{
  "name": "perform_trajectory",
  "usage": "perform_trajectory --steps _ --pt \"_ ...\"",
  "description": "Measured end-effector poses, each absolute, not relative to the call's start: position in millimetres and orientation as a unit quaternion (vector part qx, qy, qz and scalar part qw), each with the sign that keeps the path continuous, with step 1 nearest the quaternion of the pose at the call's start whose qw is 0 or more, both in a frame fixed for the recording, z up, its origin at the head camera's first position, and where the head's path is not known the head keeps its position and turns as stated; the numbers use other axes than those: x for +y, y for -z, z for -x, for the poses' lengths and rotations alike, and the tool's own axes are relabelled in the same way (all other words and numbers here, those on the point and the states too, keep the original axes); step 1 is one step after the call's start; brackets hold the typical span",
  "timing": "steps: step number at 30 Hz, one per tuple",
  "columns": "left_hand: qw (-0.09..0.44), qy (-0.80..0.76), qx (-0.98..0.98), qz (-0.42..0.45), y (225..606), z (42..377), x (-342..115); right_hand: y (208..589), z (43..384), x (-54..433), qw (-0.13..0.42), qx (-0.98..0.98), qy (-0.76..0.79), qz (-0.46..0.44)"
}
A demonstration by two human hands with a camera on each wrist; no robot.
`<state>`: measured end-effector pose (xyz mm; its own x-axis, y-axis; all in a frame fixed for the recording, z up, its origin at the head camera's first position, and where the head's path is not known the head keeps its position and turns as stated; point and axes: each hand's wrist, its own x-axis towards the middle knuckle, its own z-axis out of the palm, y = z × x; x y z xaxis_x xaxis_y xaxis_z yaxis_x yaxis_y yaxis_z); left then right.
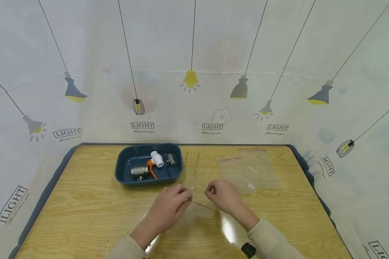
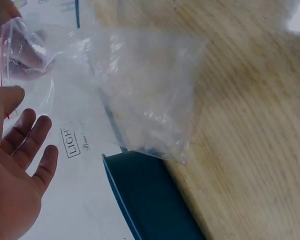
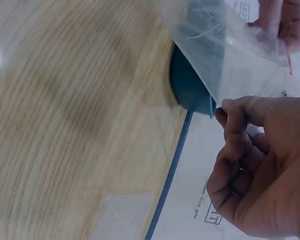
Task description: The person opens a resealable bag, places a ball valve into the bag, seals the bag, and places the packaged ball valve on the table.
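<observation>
A clear zip bag [image 2: 150, 85] with a red strip along its mouth hangs between the two hands. The left hand [image 1: 173, 203] pinches it near the red strip, its thumb [image 2: 12, 98] lying over that edge and the other fingers loosely bent. At the bag's side edge, the right hand [image 3: 260, 165] has thumb and index fingertips together, its remaining fingers curled in. In the left wrist view, part of the right hand [image 2: 27, 55] shows through the plastic. The bag looks flat, with nothing visible inside.
A dark blue tray [image 1: 123, 181] stands at the back left of the wooden table [image 1: 84, 216]. It holds a white valve [image 1: 156, 159] with an orange handle, a larger metal valve [image 1: 139, 171] and small metal fittings. Two more clear bags [image 1: 260, 169] lie flat at the right.
</observation>
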<state>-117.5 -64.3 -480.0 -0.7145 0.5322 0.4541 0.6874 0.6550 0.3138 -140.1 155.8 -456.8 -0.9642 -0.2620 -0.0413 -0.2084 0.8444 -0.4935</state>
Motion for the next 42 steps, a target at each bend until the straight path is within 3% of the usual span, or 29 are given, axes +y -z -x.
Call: perform_trajectory --steps 6,29,42 --pt "0.144 0.238 -0.894 0.352 473.7 114.6 -66.2 462.5 145.5 161.5 0.034 0.968 0.226 0.106" --pt "0.136 0.295 -0.899 0.293 479.5 113.4 -70.9 462.5 139.9 146.3 0.058 0.948 0.283 0.136" --pt "0.012 0.379 -0.917 0.125 474.4 111.8 -67.9 466.9 140.3 138.3 0.050 0.945 0.289 0.147"
